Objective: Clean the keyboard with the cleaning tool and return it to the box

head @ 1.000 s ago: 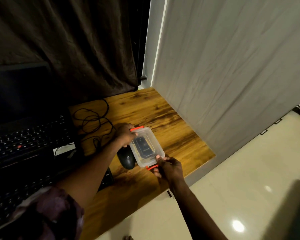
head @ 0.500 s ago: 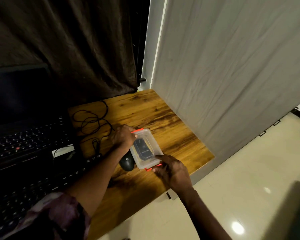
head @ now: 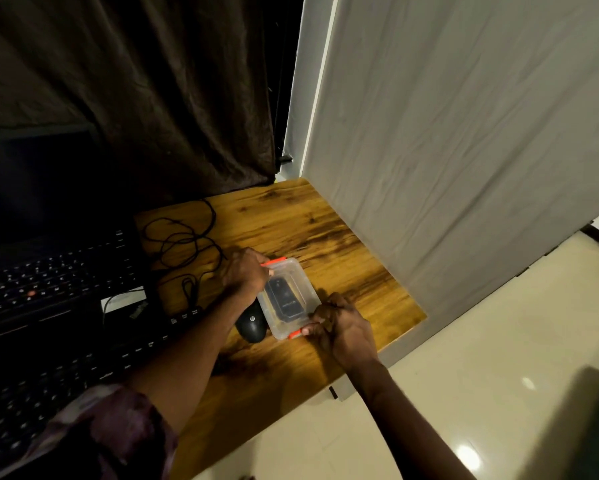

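A small clear plastic box [head: 296,278] with orange clips lies on the wooden desk [head: 311,237]. Through its lid shows a dark cleaning tool [head: 284,298]. My left hand [head: 244,271] grips the box's far end at the upper orange clip. My right hand [head: 341,327] pinches the near orange clip at the box's lower corner. A black keyboard [head: 83,368] lies at the lower left in the dark, partly under my left arm.
A black mouse [head: 251,323] sits against the box's left side, its coiled cable [head: 183,244] behind it. A laptop [head: 45,271] stands at the left. A white cloth wall [head: 464,168] borders the desk's right; the desk edge drops to a tiled floor [head: 481,393].
Both hands have closed in on the box's ends; my right hand moved from just below the near clip onto it. The view has shifted slightly.
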Motion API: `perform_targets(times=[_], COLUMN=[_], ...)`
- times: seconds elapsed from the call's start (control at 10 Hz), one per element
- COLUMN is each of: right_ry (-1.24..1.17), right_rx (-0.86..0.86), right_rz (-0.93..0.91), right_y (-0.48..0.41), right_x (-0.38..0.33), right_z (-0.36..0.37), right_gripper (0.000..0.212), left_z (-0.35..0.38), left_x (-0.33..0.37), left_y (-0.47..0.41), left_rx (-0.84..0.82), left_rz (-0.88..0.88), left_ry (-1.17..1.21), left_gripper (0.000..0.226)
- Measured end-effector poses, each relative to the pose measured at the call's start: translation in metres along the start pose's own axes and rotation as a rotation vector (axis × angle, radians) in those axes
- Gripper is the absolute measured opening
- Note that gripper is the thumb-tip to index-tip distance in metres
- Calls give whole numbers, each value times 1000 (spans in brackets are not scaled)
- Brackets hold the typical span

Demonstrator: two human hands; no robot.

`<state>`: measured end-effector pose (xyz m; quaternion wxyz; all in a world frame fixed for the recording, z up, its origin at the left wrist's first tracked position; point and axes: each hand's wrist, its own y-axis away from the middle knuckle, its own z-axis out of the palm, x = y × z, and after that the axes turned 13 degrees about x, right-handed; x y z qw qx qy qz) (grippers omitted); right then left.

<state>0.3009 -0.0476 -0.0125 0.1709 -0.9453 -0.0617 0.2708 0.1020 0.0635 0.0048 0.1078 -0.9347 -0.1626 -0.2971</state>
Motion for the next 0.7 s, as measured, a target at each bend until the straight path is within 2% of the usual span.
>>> perform_targets(times=[0.1, 0.2, 0.3, 0.4, 0.5, 0.6, 0.7], right_ry=[-67, -34, 11, 128, 172, 177, 215], right_rx=[-70, -166, -200, -138, -45, -31, -101], right_rz=[122, 157, 248, 155, 58, -103, -198], right_y=[-3, -8, -19, -31, -43, -48, -47], right_x=[0, 3, 1, 0, -14, -42, -76], right_z=[-4, -6, -10, -2, 5, 14, 26], right_gripper=[37, 40, 61, 68, 67, 66, 75], left_z=[1, 4, 0, -12, -28, -40, -60], left_x=[-1, -5, -10, -19, -31, -55, -82], left_y=[4, 9, 14, 26, 37, 41, 52], left_rx=[0, -60, -212, -220, -168, -176, -186], left_rz=[27, 80, 125, 214, 360, 426, 465], left_ry=[-3, -2, -43, -60, -55, -90, -186], left_gripper=[25, 27, 47, 63, 67, 70, 75])
